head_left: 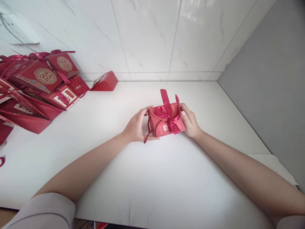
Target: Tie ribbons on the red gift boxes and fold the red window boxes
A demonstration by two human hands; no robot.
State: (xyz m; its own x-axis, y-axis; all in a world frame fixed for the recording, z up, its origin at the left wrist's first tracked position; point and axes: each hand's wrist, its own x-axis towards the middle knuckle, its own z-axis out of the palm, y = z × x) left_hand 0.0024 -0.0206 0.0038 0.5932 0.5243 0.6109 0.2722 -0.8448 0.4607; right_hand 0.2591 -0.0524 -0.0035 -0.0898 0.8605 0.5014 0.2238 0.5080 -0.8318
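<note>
A small red gift box (159,123) with a dark pink ribbon bow (169,117) on top rests on the white table (152,178), near its middle. My left hand (137,126) cups the box's left end, fingers curled round it, beside a red cord handle (147,133) that hangs down. My right hand (189,121) presses against the right end, thumb on the top edge. Both hands hold the box between them.
A heap of larger red gift boxes (35,89) with ribbons lies at the far left. One red box (106,81) lies tipped by the tiled wall. A grey wall (274,79) bounds the table on the right.
</note>
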